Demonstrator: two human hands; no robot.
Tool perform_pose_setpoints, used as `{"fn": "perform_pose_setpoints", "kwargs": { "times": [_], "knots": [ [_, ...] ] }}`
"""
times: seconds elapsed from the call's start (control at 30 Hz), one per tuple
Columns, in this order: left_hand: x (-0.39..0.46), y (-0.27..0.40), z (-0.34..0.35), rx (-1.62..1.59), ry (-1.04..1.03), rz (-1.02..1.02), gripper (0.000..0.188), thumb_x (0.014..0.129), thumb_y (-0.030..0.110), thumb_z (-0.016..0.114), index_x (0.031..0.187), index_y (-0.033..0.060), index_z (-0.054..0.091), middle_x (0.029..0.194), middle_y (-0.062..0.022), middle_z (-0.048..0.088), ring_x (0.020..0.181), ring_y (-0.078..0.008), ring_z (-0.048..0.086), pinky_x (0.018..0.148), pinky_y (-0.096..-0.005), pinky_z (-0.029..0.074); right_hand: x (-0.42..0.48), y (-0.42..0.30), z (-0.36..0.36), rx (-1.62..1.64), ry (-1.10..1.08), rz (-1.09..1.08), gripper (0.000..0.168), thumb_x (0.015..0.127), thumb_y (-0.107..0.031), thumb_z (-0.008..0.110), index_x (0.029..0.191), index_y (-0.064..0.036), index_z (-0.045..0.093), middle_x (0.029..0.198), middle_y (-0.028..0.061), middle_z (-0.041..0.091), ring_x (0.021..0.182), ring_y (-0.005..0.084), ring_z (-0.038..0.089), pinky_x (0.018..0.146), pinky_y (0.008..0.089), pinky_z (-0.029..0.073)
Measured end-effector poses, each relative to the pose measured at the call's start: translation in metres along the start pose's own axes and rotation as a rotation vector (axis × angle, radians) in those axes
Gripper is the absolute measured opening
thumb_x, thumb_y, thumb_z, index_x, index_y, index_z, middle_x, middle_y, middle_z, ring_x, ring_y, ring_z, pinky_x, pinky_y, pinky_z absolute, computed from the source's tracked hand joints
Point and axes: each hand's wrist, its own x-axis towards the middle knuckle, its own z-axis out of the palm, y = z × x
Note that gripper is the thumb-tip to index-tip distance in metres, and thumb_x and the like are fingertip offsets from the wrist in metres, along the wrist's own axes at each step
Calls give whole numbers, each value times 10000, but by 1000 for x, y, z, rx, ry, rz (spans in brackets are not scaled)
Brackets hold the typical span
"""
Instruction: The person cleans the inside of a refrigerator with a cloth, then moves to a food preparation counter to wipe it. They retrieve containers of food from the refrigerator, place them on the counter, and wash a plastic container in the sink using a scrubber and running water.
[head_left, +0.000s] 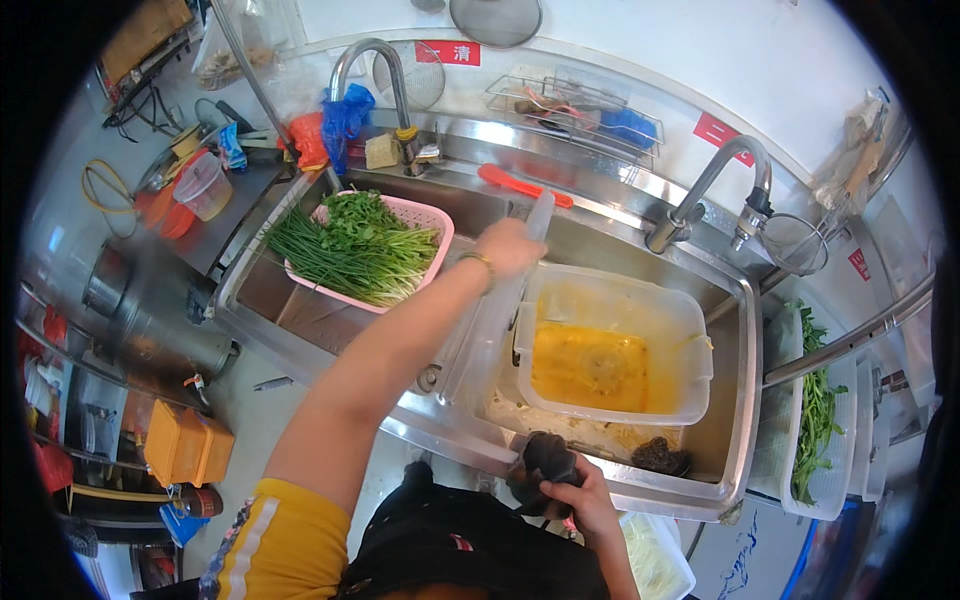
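My left hand (510, 249) reaches across the divider of the steel double sink, its fingers closed at the edge of a long translucent plastic lid (491, 341) that stands tilted there. Near my waist, at the sink's front rim, my right hand (581, 491) grips a bunched black item (546, 469), its exact kind unclear. A translucent plastic tub (694, 352) with yellow-orange liquid sits in the right basin, beside a dark scouring pad (660, 456). In the left basin a pink plastic basket (444, 225) holds chives and leafy greens (360, 244).
Two curved faucets (367, 46) (731, 150) rise behind the basins. A red-orange plastic tool (525, 186) lies on the back ledge, below a wire rack (577, 112). Tubs with greens (817, 420) stand at the right. A plastic container (202, 187) is on the left counter.
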Motion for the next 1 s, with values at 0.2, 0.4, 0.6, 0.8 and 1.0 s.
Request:
{"fn": "perform_pose_setpoints", "kwargs": {
  "times": [0.2,0.4,0.6,0.8,1.0],
  "knots": [
    [32,-31,23,-111,-160,-92,561,833,486,441,891,-45,613,909,-230,616,870,-323,604,791,-398,462,9,12,25,32,210,-130,333,667,40,650,991,-10,594,851,22,613,768,106,557,707,229,436],
    [29,-82,-20,-1058,-372,-307,638,889,541,372,1062,-59,502,1002,-198,571,931,-283,576,833,-373,470,9,9,57,92,437,-170,338,651,45,649,981,9,589,853,53,625,759,127,578,706,248,451],
    [-4,-133,-69,-1357,-468,-256,414,918,328,436,1063,-56,492,1054,-216,554,977,-276,565,926,-390,439,25,7,72,71,523,-212,339,658,12,648,989,7,576,841,57,620,739,136,573,698,259,454],
    [-36,-172,-98,-1483,-319,-91,213,828,1,501,1033,-58,504,1052,-203,562,1008,-272,574,896,-370,481,47,11,81,-9,533,-217,343,659,-19,628,997,-6,571,856,69,606,745,169,575,699,276,459],
    [-84,-259,-222,-1101,436,116,99,868,79,528,944,20,549,876,-94,617,811,-178,625,719,-288,529,58,5,92,7,488,-195,371,640,-46,607,1004,15,571,870,66,598,768,172,566,711,286,449]
  ]
}}
